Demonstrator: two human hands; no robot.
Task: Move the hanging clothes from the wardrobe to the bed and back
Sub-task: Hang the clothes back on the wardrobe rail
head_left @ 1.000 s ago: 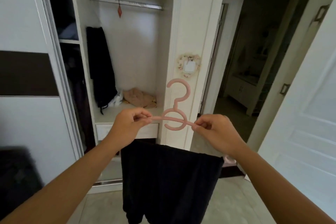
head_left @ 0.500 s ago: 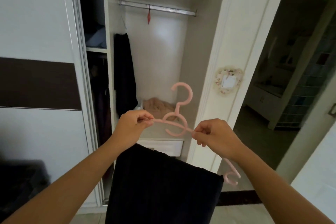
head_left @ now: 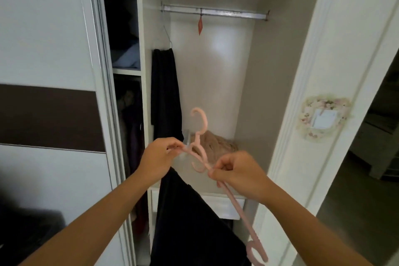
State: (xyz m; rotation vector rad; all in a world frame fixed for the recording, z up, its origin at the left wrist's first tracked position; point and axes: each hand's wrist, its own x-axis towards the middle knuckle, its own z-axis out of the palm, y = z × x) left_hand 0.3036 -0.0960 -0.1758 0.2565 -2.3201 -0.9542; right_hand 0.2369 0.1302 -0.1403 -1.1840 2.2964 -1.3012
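We see the pink hanger [head_left: 199, 149] carrying a black garment [head_left: 190, 222], held up in front of the open wardrobe [head_left: 287, 114], below its rail [head_left: 213, 13]. The left hand [head_left: 158, 160] pinches the hanger's left arm; the right hand [head_left: 239, 174] pinches its right arm. Another dark garment [head_left: 165, 93] hangs inside the wardrobe, left of the hanger.

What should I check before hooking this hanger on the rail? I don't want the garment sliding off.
1. Left hand pinches pink hanger: ok.
2. Right hand pinches its other arm: ok.
3. Hook upright, facing rail: ok.
4. Free rail space right of red tag: ok.
5. Hanger level: not ok, right end dips.
6. Black garment secure on hanger: cannot tell.
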